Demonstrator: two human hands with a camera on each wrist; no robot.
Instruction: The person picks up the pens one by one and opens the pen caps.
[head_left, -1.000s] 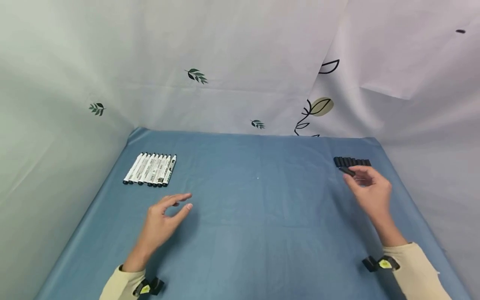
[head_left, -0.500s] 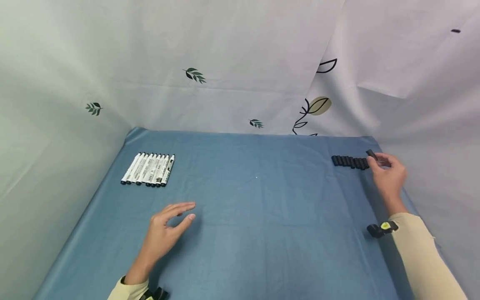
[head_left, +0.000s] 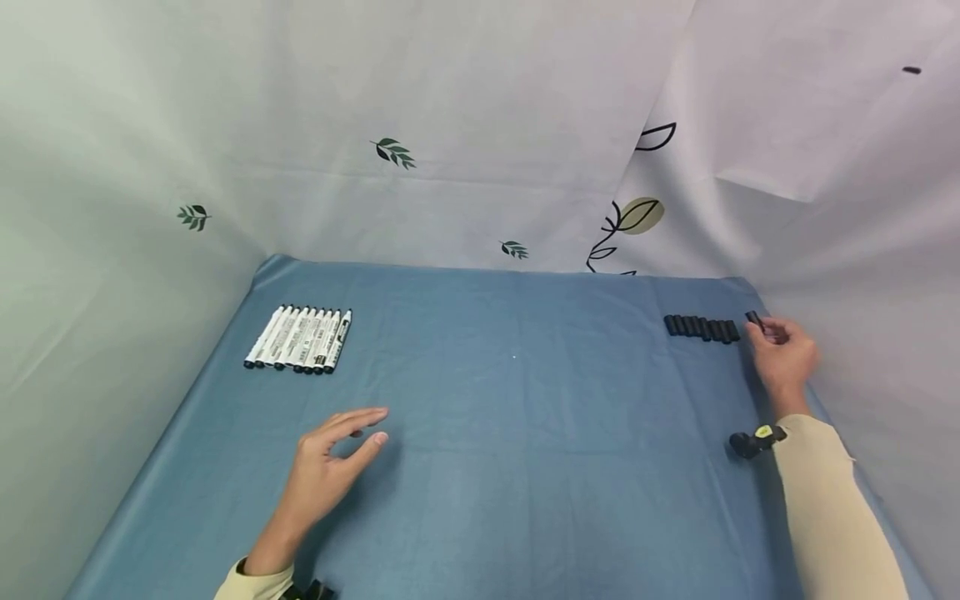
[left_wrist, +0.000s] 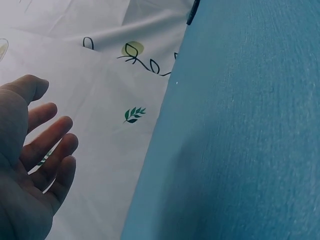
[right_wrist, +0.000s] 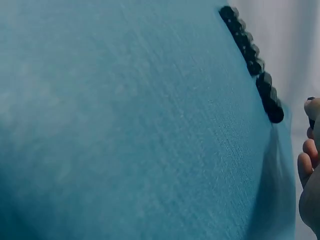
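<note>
My right hand (head_left: 783, 360) pinches a small black marker cap (head_left: 754, 319) between thumb and fingers, just beyond the right end of a row of black marker caps (head_left: 701, 327). The held cap stands apart from that row. In the right wrist view the row (right_wrist: 250, 50) shows at the upper right, and my right hand (right_wrist: 311, 165) is mostly cut off by the edge. My left hand (head_left: 322, 471) hovers over the left front of the table with fingers loosely spread and nothing held. Its fingers also show in the left wrist view, where the left hand (left_wrist: 35, 165) is partly cropped.
Several white markers (head_left: 298, 339) with black ends lie side by side at the back left of the blue tablecloth (head_left: 517, 400). White printed curtains (head_left: 480, 125) enclose the back and both sides.
My right hand has carried the cap rightward past the row's end, turning it more lengthwise, and is now slightly lower in view. My left hand has drifted a little nearer to me.
</note>
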